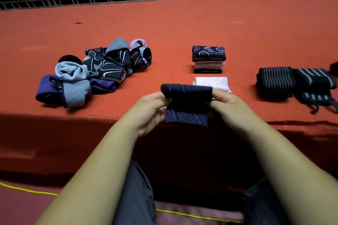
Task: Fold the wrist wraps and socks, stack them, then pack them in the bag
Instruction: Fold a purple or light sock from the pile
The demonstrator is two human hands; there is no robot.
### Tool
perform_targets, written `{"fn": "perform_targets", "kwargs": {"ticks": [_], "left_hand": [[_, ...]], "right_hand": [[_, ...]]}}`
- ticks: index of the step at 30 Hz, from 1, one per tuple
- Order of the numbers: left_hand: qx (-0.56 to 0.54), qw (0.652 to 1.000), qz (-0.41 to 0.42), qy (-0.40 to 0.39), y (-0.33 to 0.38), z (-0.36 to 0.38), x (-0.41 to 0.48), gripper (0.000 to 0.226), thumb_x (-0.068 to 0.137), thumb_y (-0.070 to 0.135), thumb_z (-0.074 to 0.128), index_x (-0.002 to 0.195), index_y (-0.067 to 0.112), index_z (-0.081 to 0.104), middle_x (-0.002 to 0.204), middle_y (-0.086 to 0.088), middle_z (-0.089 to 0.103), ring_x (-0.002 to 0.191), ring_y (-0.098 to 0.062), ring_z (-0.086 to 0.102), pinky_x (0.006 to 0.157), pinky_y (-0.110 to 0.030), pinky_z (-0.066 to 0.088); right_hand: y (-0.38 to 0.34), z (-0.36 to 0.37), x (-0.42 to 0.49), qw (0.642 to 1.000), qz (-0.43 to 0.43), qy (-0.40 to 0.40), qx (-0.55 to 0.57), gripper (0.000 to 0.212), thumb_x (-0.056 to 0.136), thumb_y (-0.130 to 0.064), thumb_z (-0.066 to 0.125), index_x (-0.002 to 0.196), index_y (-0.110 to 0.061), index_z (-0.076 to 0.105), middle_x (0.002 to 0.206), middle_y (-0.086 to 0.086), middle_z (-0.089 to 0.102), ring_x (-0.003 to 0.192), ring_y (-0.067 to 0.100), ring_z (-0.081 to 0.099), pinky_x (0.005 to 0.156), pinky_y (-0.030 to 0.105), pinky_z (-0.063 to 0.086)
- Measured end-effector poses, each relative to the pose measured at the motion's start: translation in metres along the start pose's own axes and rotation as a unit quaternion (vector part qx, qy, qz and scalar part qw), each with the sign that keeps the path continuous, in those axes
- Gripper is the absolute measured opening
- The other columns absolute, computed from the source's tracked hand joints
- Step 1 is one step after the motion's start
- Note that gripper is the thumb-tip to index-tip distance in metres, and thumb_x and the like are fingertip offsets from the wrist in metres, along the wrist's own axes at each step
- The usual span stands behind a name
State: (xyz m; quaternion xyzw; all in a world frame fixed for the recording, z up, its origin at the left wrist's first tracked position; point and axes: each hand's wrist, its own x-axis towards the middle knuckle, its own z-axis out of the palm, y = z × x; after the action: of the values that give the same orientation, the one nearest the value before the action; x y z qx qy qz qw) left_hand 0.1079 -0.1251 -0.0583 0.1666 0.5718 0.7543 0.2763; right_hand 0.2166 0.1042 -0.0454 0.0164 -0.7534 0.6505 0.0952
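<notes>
Table (182, 23) ran wide, open cloth toward 12 o'clock. Unfolded pile (95, 71) lay at 10 o'clock, wrist wraps (276, 82) at 3, folded stack (208, 59) at 1 — apparently keeping done from undone. Left hand (148, 111) and right hand (230, 107) each pinched an end of the dark sock (186, 104) — half-folded, above the table's near edge.
</notes>
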Motion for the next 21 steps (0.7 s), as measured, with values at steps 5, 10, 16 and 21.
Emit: {"fn": "perform_targets", "kwargs": {"ticks": [5,10,16,21], "left_hand": [[0.049,0.998,-0.051,0.004,0.005,0.006,-0.005,0.035,0.101,0.01,0.059,0.132,0.0,0.07,0.139,-0.021,0.067,0.116,-0.026,0.067,0.103,-0.04,0.055],[-0.037,0.995,-0.087,0.022,0.009,0.006,-0.002,0.039,0.108,0.025,0.045,0.124,-0.001,0.068,0.117,-0.022,0.074,0.094,-0.025,0.074,0.091,-0.039,0.059],[0.007,1.0,0.012,0.018,0.006,0.012,-0.005,0.031,0.096,-0.001,0.065,0.128,-0.004,0.067,0.126,-0.023,0.073,0.105,-0.029,0.074,0.096,-0.039,0.058],[-0.029,0.997,0.055,0.051,0.011,0.017,-0.001,0.039,0.097,0.0,0.068,0.136,-0.002,0.062,0.129,-0.021,0.073,0.111,-0.031,0.071,0.099,-0.042,0.055]], "right_hand": [[0.001,-0.004,0.003,0.999,0.046,0.009,0.024,0.053,0.08,-0.002,0.046,0.111,-0.022,0.084,0.123,0.006,0.078,0.1,0.029,0.069,0.085,0.039,0.051],[0.0,-0.005,0.001,0.999,-0.018,0.021,0.028,0.033,0.095,-0.009,0.054,0.112,-0.014,0.082,0.125,-0.002,0.078,0.122,0.016,0.069,0.103,0.035,0.051],[0.0,-0.005,-0.002,0.999,-0.021,-0.015,0.032,0.054,0.099,-0.013,0.07,0.142,-0.045,0.063,0.13,0.005,0.074,0.115,0.033,0.07,0.109,0.053,0.052],[0.006,0.0,0.004,0.999,0.0,0.008,-0.031,0.056,0.099,-0.019,0.073,0.149,-0.031,0.052,0.107,-0.015,0.078,0.077,0.008,0.064,0.068,0.039,0.044]]}}
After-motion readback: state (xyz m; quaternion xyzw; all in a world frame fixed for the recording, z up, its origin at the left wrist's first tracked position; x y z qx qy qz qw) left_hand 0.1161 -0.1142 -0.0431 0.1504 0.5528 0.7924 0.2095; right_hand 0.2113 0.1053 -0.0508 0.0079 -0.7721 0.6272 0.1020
